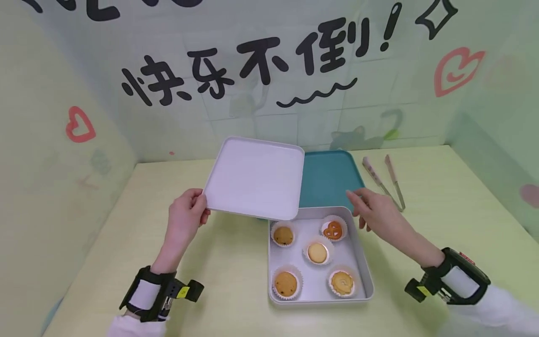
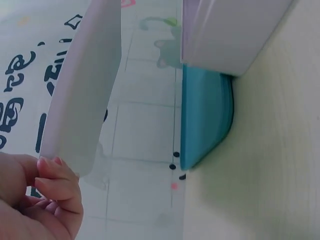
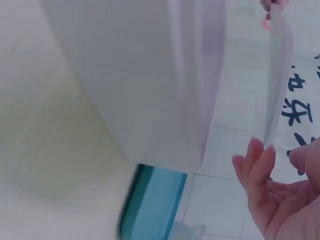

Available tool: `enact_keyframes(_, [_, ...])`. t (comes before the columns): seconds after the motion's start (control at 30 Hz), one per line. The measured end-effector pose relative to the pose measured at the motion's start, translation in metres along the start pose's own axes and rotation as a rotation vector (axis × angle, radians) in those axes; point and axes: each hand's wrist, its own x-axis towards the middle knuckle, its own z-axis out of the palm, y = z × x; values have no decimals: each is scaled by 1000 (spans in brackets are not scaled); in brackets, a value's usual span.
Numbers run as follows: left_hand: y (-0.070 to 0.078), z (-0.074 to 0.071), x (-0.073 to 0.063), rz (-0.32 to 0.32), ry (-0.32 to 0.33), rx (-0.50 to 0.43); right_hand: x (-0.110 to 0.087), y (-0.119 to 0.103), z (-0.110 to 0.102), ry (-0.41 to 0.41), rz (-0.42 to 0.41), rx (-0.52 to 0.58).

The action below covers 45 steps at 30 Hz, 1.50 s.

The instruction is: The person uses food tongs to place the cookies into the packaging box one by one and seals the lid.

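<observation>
My left hand (image 1: 185,215) pinches the left edge of a pale lilac lid (image 1: 257,178), raised and tilted above the table. In the left wrist view, thumb and fingers close on the corner of that lid (image 2: 85,100). Below it stands a matching box (image 1: 309,297) with several baked pieces in paper cups, among them a pretzel (image 1: 332,230), a plain round cookie (image 1: 317,252) and a flower-shaped cookie (image 1: 342,283). My right hand (image 1: 379,210) hovers by the box's far right corner, fingers loosely bent, holding nothing. In the right wrist view, that hand (image 3: 280,195) is apart from the lid.
Behind the box lies a teal tray (image 1: 330,175), partly hidden by the lid. Metal tongs (image 1: 393,182) with patterned handles rest on the table (image 1: 227,281) at the back right. Printed walls (image 1: 269,112) enclose the table at the back and both sides.
</observation>
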Motion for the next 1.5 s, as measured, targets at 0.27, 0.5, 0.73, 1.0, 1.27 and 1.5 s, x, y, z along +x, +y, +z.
enact_keyframes(0.27, [25, 30, -16, 54, -39, -84, 18, -10, 1, -156, 36, 458])
enact_keyframes(0.5, [32, 51, -21, 78, -79, -129, 14, -6, -6, -162, 70, 624])
enact_keyframes(0.73, [27, 55, -24, 102, -146, -158, 12, -1, -12, -157, 40, 573])
enact_keyframes(1.0, [25, 57, -20, 204, -186, -48, 4, -1, -18, -22, -47, 566])
enact_keyframes(1.27, [31, 52, -16, 101, -309, -154, -2, 0, -14, 249, -380, 340])
enact_keyframes(1.5, [39, 47, -16, -88, -421, -427, -4, 2, -12, 322, -714, 189])
